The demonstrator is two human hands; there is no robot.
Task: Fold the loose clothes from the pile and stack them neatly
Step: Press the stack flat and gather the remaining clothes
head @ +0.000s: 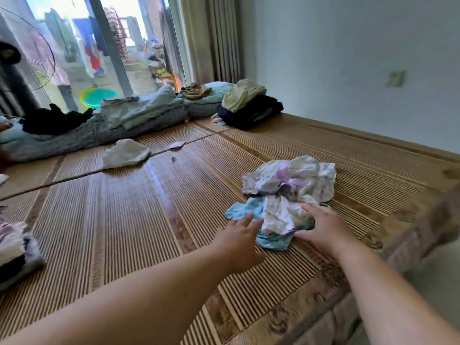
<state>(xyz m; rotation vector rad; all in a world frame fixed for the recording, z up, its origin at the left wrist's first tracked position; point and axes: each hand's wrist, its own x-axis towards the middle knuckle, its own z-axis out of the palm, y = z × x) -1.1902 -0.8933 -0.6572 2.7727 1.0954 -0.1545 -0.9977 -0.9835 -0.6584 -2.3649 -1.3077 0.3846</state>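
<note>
My right grip (323,226) lies flat and open on the pale flowery cloth (281,216), fingers spread, holding nothing. That cloth is at the near edge of the pile of loose clothes (293,180). My left grip (240,235) is open too, with straight fingers. Its tips are right at the edge of the blue cloth (237,210) that sticks out from under the flowery one. I cannot tell if the tips touch it or only hang over it.

The pile sits a bit right of the middle of the frame, on the bamboo mat (149,220) of the bed. These clothes look thin, soft and light. I think they will flop and bunch up, and they may slide on the smooth mat. A hem or a corner of the top piece looks like the best place to take hold, so that only one piece comes away.

The pieces are all tangled, so I cannot say how many there are or what kind. My right grip hides what is under it. A folded stack (15,247) at the left edge of the frame is cut off.
</note>
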